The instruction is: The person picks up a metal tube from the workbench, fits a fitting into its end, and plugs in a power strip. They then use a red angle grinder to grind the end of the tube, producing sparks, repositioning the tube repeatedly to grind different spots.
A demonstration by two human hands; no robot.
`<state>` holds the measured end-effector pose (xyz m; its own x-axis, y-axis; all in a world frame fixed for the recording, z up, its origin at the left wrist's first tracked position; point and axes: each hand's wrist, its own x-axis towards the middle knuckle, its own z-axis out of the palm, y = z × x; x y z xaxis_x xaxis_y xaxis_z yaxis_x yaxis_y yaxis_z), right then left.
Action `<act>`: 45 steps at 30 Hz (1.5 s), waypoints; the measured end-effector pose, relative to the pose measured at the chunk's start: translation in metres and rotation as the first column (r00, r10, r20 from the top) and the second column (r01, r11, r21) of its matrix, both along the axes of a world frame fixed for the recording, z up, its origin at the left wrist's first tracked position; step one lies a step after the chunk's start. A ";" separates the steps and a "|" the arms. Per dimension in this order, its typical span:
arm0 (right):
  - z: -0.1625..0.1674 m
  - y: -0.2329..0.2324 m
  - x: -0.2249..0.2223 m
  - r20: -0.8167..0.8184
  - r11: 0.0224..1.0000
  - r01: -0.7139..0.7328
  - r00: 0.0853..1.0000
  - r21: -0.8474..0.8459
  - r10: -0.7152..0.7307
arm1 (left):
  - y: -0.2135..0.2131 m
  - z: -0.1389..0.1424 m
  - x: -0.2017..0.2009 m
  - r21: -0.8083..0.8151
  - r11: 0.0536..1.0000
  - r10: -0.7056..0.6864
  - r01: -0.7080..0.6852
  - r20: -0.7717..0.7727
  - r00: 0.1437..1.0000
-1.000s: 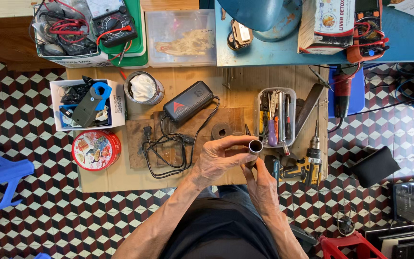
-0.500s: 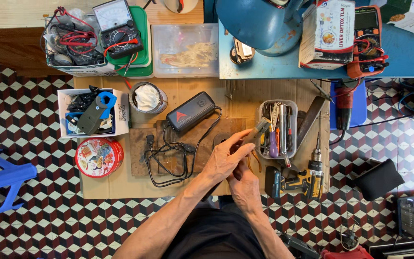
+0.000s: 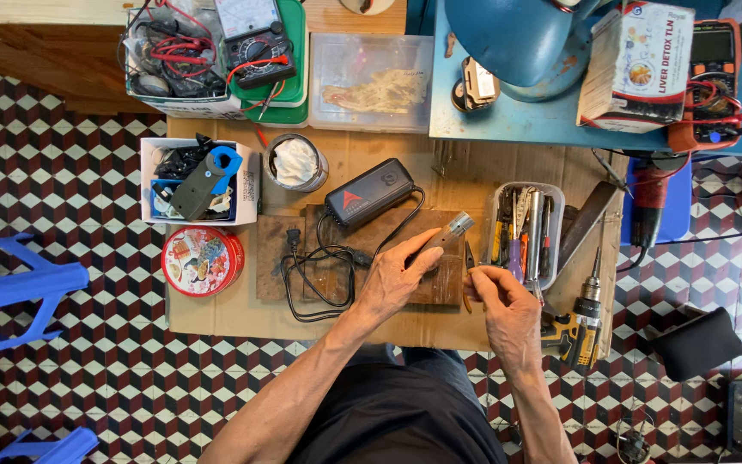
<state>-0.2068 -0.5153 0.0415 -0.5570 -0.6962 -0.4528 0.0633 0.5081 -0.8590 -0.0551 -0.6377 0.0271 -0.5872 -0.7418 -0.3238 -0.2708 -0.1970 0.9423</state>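
Observation:
My left hand (image 3: 395,277) grips a small metal cylinder (image 3: 450,230) that points up and to the right, over a wooden board (image 3: 362,262) on the low cardboard-covered table (image 3: 216,314). My right hand (image 3: 501,301) sits just to its right and holds small pliers (image 3: 469,256), dark jaws upward and an orange handle below the fingers. The plier jaws are a little below the cylinder's tip, apart from it. A clear tray of hand tools (image 3: 526,225) stands right beside my right hand.
A black power adapter (image 3: 369,192) with a coiled cable (image 3: 313,277) lies left of my hands. Around them are a red round tin (image 3: 202,260), a white parts box (image 3: 199,180), a metal cup (image 3: 295,161), a cordless drill (image 3: 582,322) and a blue stool (image 3: 10,288).
A second ago both hands held the cylinder close together. Now the left hand alone holds it, tilted up-right, and the right hand has pliers in it.

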 end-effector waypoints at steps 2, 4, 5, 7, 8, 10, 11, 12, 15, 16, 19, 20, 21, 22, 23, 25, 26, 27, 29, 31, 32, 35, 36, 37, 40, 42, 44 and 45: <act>-0.008 0.000 -0.002 -0.041 1.000 0.004 0.999 -0.022 -0.005 | 0.000 -0.004 0.003 0.033 0.999 0.011 -0.011 0.010 1.000; -0.021 0.001 -0.003 -0.013 1.000 0.030 0.999 0.000 -0.030 | 0.001 -0.012 0.006 0.078 0.997 -0.002 -0.005 0.089 0.996; -0.030 0.000 -0.003 0.005 0.999 0.035 0.999 0.011 -0.035 | 0.002 -0.018 0.007 0.106 0.994 -0.016 -0.002 0.168 0.986; -0.051 -0.001 -0.004 -0.089 0.998 -0.061 0.994 -0.012 0.060 | 0.003 -0.033 0.017 0.077 0.997 0.011 -0.030 0.232 0.973; -0.062 -0.002 -0.003 -0.138 0.993 -0.112 0.984 -0.025 0.108 | 0.005 -0.043 0.024 0.019 0.998 0.049 -0.054 0.212 0.976; -0.088 -0.009 0.004 -0.162 0.978 -0.200 0.965 0.054 0.206 | 0.010 -0.062 0.043 -0.059 0.994 0.101 -0.091 0.191 0.976; -0.099 -0.011 0.009 -0.172 0.966 -0.241 0.952 0.094 0.254 | 0.013 -0.071 0.056 -0.080 0.991 0.119 -0.105 0.194 0.974; -0.107 -0.010 0.014 -0.163 0.947 -0.285 0.937 0.147 0.308 | 0.016 -0.079 0.069 -0.100 0.988 0.136 -0.118 0.196 0.971; -0.121 -0.014 0.033 -0.139 0.877 -0.406 0.882 0.258 0.450 | 0.018 -0.096 0.110 0.018 0.999 0.022 -0.031 0.350 0.936; -0.121 -0.015 0.040 -0.139 0.858 -0.438 0.864 0.268 0.485 | 0.019 -0.098 0.121 -0.033 0.999 0.012 0.000 0.370 0.929; -0.112 -0.021 0.061 -0.060 0.821 -0.448 0.865 0.354 0.498 | 0.018 -0.095 0.134 -0.196 0.976 -0.020 0.099 0.366 0.930; -0.107 -0.022 0.066 -0.023 0.812 -0.433 0.878 0.391 0.479 | 0.017 -0.092 0.132 -0.260 0.958 -0.026 0.118 0.332 0.943; -0.100 -0.021 0.069 -0.047 0.856 -0.385 0.904 0.345 0.425 | 0.016 -0.088 0.128 -0.324 0.936 -0.037 0.137 0.297 0.954; -0.091 -0.018 0.071 -0.070 0.896 -0.332 0.928 0.296 0.367 | 0.016 -0.084 0.122 -0.343 0.919 -0.098 0.196 0.283 0.954; -0.083 -0.015 0.068 -0.094 0.931 -0.273 0.948 0.244 0.303 | 0.016 -0.080 0.112 -0.367 0.894 -0.162 0.256 0.267 0.950; -0.063 0.001 0.052 -0.316 0.900 -0.410 0.842 0.150 0.437 | 0.011 -0.074 0.084 -0.393 0.810 -0.348 0.434 0.273 0.897; -0.054 0.012 0.046 -0.420 0.869 -0.479 0.769 0.122 0.483 | 0.006 -0.072 0.068 -0.388 0.740 -0.464 0.550 0.298 0.834; -0.046 0.026 0.042 -0.408 0.852 -0.491 0.751 0.179 0.519 | 0.005 -0.070 0.052 -0.375 0.653 -0.573 0.658 0.323 0.753; -0.039 0.043 0.030 -0.393 0.812 -0.513 0.710 0.279 0.584 | -0.001 -0.066 0.015 -0.418 0.424 -0.713 0.803 0.392 0.581; -0.038 0.063 0.024 -0.238 0.831 -0.390 0.830 0.397 0.504 | 0.000 -0.063 -0.020 -0.502 0.253 -0.746 0.827 0.443 0.497; -0.041 0.071 0.023 -0.165 0.828 -0.333 0.881 0.452 0.444 | 0.000 -0.063 -0.038 -0.576 0.200 -0.728 0.792 0.454 0.514; -0.069 0.082 0.020 -0.133 0.821 -0.125 0.963 0.557 0.236 | 0.007 -0.061 -0.060 -0.798 0.345 -0.624 0.495 0.199 0.756; -0.084 0.080 0.018 -0.191 0.861 -0.105 0.955 0.497 0.227 | 0.011 -0.062 -0.061 -0.832 0.436 -0.555 0.343 0.052 0.830; -0.101 0.078 0.016 -0.244 0.895 -0.089 0.946 0.438 0.214 | 0.016 -0.064 -0.057 -0.762 0.540 -0.506 0.357 0.046 0.862; -0.144 0.080 0.016 -0.176 0.885 0.015 0.981 0.465 0.076 | 0.034 -0.071 -0.024 -0.458 0.770 -0.386 0.445 0.221 0.896; -0.169 0.079 0.015 -0.134 0.865 -0.011 0.987 0.501 0.090 | 0.047 -0.076 -0.001 -0.302 0.813 -0.364 0.497 0.403 0.840; -0.184 0.079 0.018 -0.133 0.895 0.015 0.990 0.446 0.050 | 0.058 -0.080 0.012 -0.385 0.820 -0.288 0.424 0.364 0.886; -0.189 0.078 0.019 -0.198 0.922 0.041 0.979 0.385 0.039 | 0.061 -0.082 0.014 -0.457 0.799 -0.258 0.390 0.324 0.910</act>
